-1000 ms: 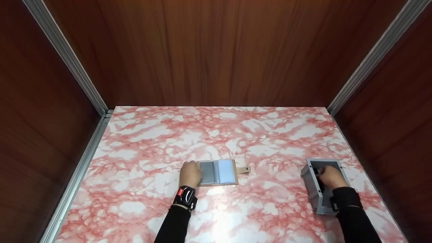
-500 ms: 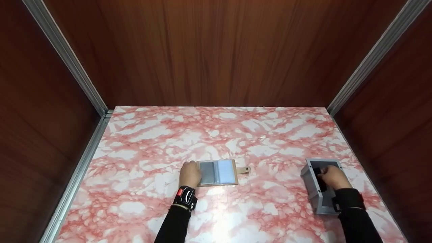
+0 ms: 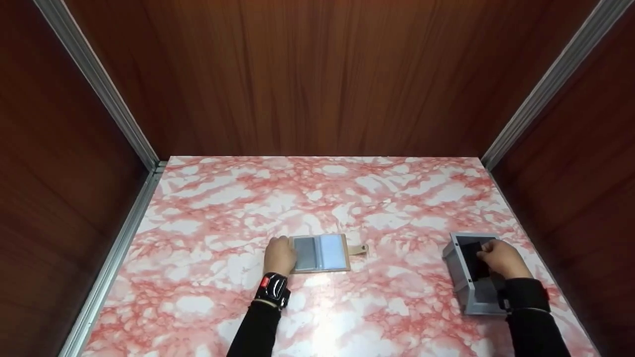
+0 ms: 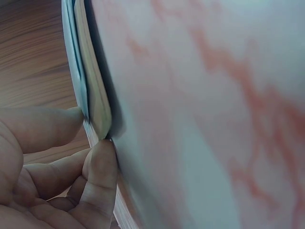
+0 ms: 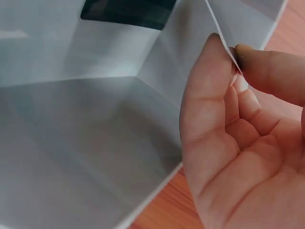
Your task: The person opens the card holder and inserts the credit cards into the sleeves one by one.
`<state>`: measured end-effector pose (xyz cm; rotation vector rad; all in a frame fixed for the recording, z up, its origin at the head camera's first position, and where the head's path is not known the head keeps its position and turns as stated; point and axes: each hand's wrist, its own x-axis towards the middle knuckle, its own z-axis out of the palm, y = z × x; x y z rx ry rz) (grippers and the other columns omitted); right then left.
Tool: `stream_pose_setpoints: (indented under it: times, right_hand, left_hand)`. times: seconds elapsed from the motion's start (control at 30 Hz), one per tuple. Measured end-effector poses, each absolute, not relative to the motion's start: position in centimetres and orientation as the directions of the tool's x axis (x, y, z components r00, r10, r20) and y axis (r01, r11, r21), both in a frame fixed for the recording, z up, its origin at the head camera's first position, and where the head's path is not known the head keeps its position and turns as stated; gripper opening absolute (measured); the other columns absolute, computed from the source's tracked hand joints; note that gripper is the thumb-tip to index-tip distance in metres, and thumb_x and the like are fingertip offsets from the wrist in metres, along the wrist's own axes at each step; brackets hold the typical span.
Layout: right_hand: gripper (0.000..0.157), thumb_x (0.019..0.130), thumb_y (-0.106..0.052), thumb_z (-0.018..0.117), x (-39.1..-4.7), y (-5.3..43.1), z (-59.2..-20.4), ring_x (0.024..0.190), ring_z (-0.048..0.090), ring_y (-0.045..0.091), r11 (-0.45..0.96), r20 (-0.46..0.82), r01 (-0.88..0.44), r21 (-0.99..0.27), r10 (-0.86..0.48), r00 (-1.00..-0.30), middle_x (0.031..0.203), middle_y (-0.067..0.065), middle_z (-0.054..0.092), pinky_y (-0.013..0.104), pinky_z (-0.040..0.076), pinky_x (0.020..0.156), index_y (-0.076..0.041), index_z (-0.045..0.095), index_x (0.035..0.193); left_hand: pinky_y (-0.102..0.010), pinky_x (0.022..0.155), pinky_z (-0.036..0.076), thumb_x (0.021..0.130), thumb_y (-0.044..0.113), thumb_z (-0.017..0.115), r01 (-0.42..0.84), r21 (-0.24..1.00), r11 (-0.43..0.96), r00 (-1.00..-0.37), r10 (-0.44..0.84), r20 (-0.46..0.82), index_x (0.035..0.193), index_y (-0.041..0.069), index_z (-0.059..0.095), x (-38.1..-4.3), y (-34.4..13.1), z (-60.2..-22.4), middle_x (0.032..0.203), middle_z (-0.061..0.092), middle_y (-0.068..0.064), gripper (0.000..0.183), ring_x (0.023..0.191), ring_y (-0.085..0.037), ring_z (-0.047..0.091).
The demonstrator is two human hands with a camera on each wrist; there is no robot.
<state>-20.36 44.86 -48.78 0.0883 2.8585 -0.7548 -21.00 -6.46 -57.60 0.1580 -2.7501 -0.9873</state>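
Observation:
An open card holder (image 3: 331,252) with clear plastic sleeves lies on the table, its snap strap pointing right. My left hand (image 3: 279,255) pinches its left edge; close up in the left wrist view, thumb and fingers grip the corner of the cover (image 4: 96,95). Over at the right, my right hand (image 3: 503,260) is in the mouth of a grey box (image 3: 461,282). Between its thumb and forefinger it pinches a thin black card (image 3: 474,258), seen edge-on as a pale line in the right wrist view. A dark rectangle (image 5: 128,12) shows against the box's inner wall there.
The table (image 3: 317,193) has a red and white marbled top. Brown wood-grain panels (image 3: 317,79) enclose it at the back and both sides, with metal rails at the corners. The grey box stands near the right panel.
My right hand has shifted right and slightly up in the box, and more of the black card shows at its fingertips. The left hand and card holder have stayed put.

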Motion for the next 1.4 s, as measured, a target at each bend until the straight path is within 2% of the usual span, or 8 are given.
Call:
stream_pose_setpoints:
  times: [0.2, 0.53, 0.8, 1.23, 1.4]
  right_hand:
    - [0.015, 0.095, -0.009, 0.056, -20.1, 45.3, -48.1, 0.060, 0.051, 0.020, 0.861, -0.175, 0.095, -0.499, 0.008, -0.985, 0.071, 0.007, 0.052, 0.034, 0.040, 0.056, 0.003, 0.054, 0.084]
    - [0.017, 0.094, -0.010, 0.058, -20.1, 45.5, -47.0, 0.060, 0.049, 0.019, 0.866, -0.111, 0.102, -0.490, 0.054, -0.992, 0.068, 0.006, 0.051, 0.034, 0.039, 0.056, 0.001, 0.051, 0.082]
    - [0.018, 0.094, -0.009, 0.056, -20.1, 45.6, -45.8, 0.061, 0.047, 0.021, 0.873, -0.068, 0.075, -0.482, 0.048, -0.997, 0.067, 0.005, 0.048, 0.035, 0.037, 0.057, 0.000, 0.050, 0.079]
    - [0.016, 0.094, -0.008, 0.059, -20.5, 44.1, -43.3, 0.068, 0.050, 0.028, 0.874, 0.047, 0.042, -0.484, 0.074, -0.996, 0.073, 0.011, 0.052, 0.037, 0.040, 0.062, 0.006, 0.053, 0.088]
    - [0.020, 0.094, -0.008, 0.060, -20.7, 42.8, -42.6, 0.074, 0.054, 0.033, 0.871, 0.097, 0.014, -0.492, 0.070, -0.993, 0.083, 0.019, 0.056, 0.040, 0.042, 0.065, 0.011, 0.056, 0.097]
  left_hand:
    - [-0.050, 0.072, 0.050, 0.074, -0.002, 0.067, -0.018, 0.640, 0.768, -0.970, -0.169, 0.176, 0.076, -0.004, 0.062, -20.9, -6.4, -57.5, 0.076, 0.058, -0.018, 0.006, 0.073, -0.038, 0.061]
    - [-0.049, 0.077, 0.050, 0.076, 0.003, 0.074, -0.042, 0.637, 0.770, -0.975, -0.172, 0.143, 0.084, -0.007, 0.065, -21.0, -6.4, -57.3, 0.078, 0.060, -0.018, 0.015, 0.079, -0.039, 0.062]
    - [-0.049, 0.077, 0.050, 0.078, 0.003, 0.073, -0.058, 0.652, 0.756, -0.977, -0.177, 0.118, 0.084, -0.006, 0.065, -20.9, -6.3, -57.3, 0.080, 0.059, -0.017, 0.013, 0.078, -0.037, 0.061]
    - [-0.048, 0.077, 0.049, 0.079, 0.001, 0.069, -0.056, 0.668, 0.742, -0.978, -0.175, 0.113, 0.083, -0.005, 0.065, -20.9, -6.5, -57.4, 0.080, 0.058, -0.015, 0.008, 0.077, -0.033, 0.059]
    - [-0.048, 0.077, 0.049, 0.084, 0.004, 0.068, -0.042, 0.648, 0.761, -0.976, -0.169, 0.135, 0.081, -0.005, 0.065, -20.9, -6.4, -57.4, 0.077, 0.059, -0.015, 0.010, 0.077, -0.036, 0.060]
